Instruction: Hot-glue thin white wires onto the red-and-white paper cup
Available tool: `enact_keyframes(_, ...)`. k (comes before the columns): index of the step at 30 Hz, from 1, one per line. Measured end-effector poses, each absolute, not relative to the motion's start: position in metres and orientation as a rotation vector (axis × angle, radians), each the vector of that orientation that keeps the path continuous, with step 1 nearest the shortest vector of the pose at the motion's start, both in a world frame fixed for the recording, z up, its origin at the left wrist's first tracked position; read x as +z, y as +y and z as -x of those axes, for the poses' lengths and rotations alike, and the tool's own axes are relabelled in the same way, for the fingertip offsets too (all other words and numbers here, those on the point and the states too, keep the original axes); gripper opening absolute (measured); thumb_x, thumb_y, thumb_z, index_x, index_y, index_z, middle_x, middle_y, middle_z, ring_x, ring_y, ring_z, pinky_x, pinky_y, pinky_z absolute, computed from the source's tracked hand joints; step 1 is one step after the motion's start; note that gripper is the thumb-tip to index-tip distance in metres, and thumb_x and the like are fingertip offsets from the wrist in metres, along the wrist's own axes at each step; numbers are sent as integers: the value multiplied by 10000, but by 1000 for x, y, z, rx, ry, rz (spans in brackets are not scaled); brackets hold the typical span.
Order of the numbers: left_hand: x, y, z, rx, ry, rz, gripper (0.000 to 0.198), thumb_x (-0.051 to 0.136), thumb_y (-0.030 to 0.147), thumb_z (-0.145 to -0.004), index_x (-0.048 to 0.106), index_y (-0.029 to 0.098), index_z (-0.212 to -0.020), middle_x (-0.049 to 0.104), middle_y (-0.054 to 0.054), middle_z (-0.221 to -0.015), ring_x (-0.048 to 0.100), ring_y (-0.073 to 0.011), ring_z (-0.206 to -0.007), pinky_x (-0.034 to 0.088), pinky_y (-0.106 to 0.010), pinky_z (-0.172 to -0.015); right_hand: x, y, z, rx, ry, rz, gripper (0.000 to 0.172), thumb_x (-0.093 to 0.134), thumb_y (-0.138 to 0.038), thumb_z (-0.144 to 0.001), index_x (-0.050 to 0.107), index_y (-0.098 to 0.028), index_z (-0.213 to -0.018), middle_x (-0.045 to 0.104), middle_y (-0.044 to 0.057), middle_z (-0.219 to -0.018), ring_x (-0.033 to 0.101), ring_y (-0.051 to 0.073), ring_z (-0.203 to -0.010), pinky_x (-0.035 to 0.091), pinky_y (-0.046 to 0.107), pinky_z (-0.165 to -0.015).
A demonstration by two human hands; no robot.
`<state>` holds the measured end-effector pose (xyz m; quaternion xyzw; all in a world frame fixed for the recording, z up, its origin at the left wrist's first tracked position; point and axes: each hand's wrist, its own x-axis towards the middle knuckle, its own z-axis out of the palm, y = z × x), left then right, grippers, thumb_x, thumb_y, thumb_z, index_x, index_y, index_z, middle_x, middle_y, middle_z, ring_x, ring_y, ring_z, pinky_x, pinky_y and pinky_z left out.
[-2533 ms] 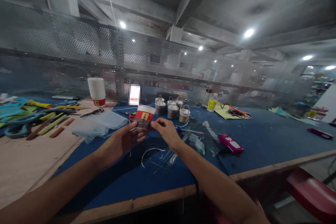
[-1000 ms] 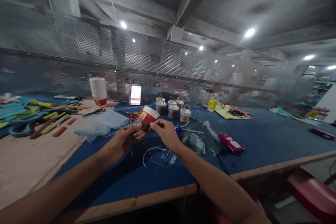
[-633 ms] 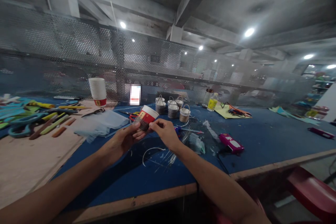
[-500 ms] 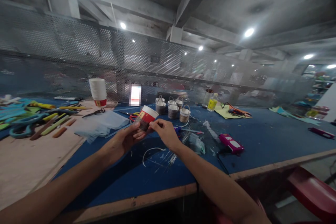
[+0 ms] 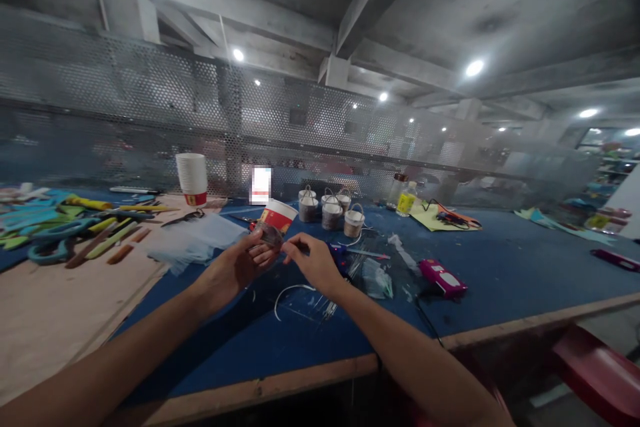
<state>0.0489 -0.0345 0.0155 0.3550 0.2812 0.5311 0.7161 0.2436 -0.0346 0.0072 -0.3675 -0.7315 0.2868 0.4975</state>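
A red and white paper cup [image 5: 278, 215] with a dark grey-brown band round its lower part is tilted in my left hand [image 5: 245, 259], whose fingers wrap its base. Close by the base on the right, my right hand [image 5: 313, 259] has thumb and forefinger pinched together; what they hold, if anything, is too small to make out. Behind my right hand stand several small cups with wrapped sides and looped handles [image 5: 331, 213]. A stack of white paper cups [image 5: 192, 177] stands farther left.
Scissors [image 5: 50, 250], pens and markers lie at the left. Plastic sheets [image 5: 200, 240] lie near my left hand. A purple device [image 5: 443, 278], a yellow-labelled bottle [image 5: 406, 200] and thin white sticks [image 5: 333, 303] are on the blue table [image 5: 505, 267]. A red stool [image 5: 600, 373] stands below right.
The cup has turned and tilted a little in my left hand. My right fingers have moved slightly lower along it, toward the base. The view has shifted slightly.
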Motion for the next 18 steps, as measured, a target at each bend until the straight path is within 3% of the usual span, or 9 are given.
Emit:
enact_keyframes(4, 20, -39, -50, 1185, 624, -752, 209, 549, 188, -1042, 747, 124, -1063, 796, -136, -1000, 789, -196, -880, 661, -302, -872, 10, -37, -244, 601, -1855, 903, 316, 607, -462, -1029, 734, -193, -924, 739, 0, -781, 697, 166, -806, 490, 271, -825)
enact_keyframes(10, 31, -46, -50, 1195, 653, -672, 200, 557, 178, -1042, 728, 125, -954, 775, -102, -866, 783, -176, -790, 665, -244, -743, 4, -39, -240, 253, -2110, 991, 322, 594, -425, -1061, 769, -207, -900, 762, 42, -997, 679, 183, -987, 432, 324, -957)
enact_keyframes(15, 33, -45, -44, 1182, 612, -661, 184, 598, 192, -1028, 710, 138, -894, 745, -77, -832, 745, -144, -708, 638, -195, -634, 15, -34, -254, 116, -2030, 1128, 243, 572, -369, -1069, 736, -196, -1116, 700, 86, -1160, 656, 200, -1080, 474, 312, -961)
enact_keyframes(18, 32, -43, -41, 1165, 570, -665, 185, 577, 223, -1045, 715, 134, -958, 754, -85, -895, 715, -126, -682, 621, -182, -611, 28, -32, -278, -20, -1957, 1461, 234, 589, -334, -1048, 699, -178, -1183, 704, 107, -1189, 670, 228, -1084, 486, 327, -943)
